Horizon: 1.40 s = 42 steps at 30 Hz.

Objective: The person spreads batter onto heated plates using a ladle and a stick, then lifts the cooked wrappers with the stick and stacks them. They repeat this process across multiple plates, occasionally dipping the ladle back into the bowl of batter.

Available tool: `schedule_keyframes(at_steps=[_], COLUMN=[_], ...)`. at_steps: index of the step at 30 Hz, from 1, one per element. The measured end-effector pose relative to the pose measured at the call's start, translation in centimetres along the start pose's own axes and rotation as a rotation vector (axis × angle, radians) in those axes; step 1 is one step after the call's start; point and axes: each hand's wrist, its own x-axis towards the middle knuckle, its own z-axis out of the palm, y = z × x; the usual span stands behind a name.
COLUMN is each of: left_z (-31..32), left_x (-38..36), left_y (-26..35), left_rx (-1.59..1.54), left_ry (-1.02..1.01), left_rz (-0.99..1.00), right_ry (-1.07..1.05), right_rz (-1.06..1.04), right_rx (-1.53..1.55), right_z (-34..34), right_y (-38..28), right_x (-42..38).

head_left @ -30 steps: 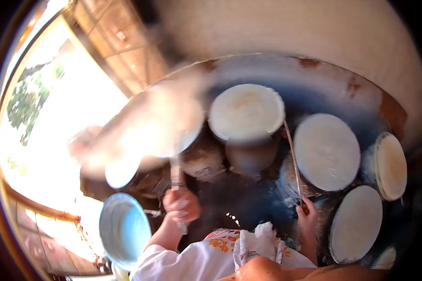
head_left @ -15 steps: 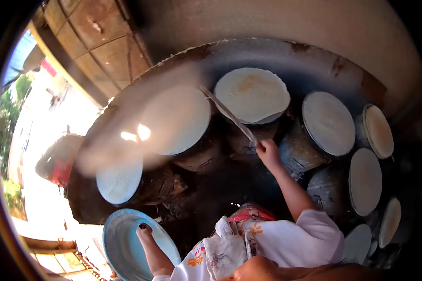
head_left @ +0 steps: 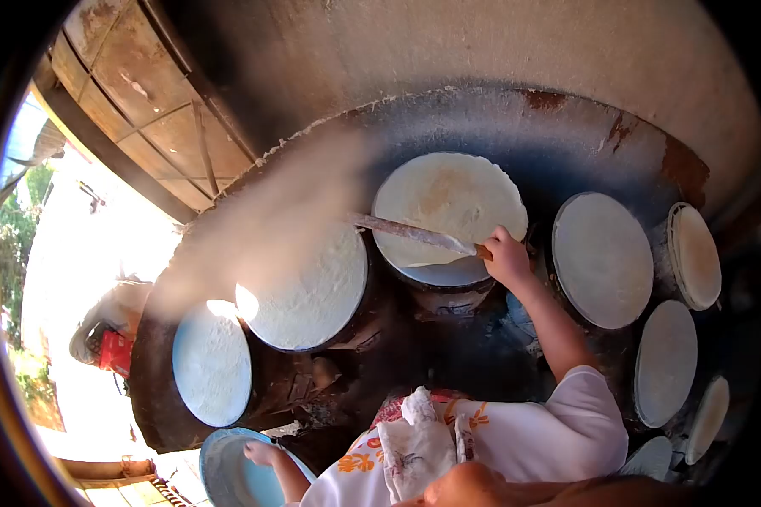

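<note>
My right hand (head_left: 509, 257) is wrapped round the wooden handle of a long flat spatula (head_left: 410, 231). The spatula's blade points left across the near part of a round griddle, over a thin pale flatbread (head_left: 448, 203) with a browned patch in its middle. Below the flatbread's near edge, bare griddle surface (head_left: 452, 275) shows. Down at the left, my left hand (head_left: 264, 454) is closed over a light blue basin (head_left: 220, 441); what its fingers hold, if anything, cannot be made out. Left of the flatbread lies a griddle covered with pale batter (head_left: 304, 296), partly behind a blur.
Another white-coated griddle (head_left: 212, 367) stands at the far left. On the right are several more round griddles, among them a pale one (head_left: 603, 260) and one with a browned flatbread (head_left: 695, 256). A dark curved counter wall (head_left: 583, 127) rings them. Bright glare spots sit at the left.
My right hand has moved up and right relative to the griddle, and the spatula now lies flatter across the flatbread's near part. My left hand stays over the basin. The view has shifted upward.
</note>
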Motion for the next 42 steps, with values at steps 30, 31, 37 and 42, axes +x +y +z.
schedule_keyframes(at_steps=[30,31,37,42], left_z=[2.7,4.4,8.3,0.4], left_x=[-45.6,-44.9,-44.8,-48.8], left_y=[40.7,37.8,26.6,24.5], left_rx=[-0.619,-0.607,-0.84,-0.96], left_ry=[-0.875,-0.837,-1.092,-1.235], left_rz=[2.252,2.24,2.203,2.145], right_ry=[0.3,0.265,0.408,0.574], right_rz=[0.95,0.943,0.792,0.831], right_rx=[1.386,1.205,0.57,0.419], right_z=[-4.4,-5.8,-2.2,-12.4], right_y=[10.3,9.1,7.9,5.5], right_x=[-0.7,0.4,-1.9,-10.4])
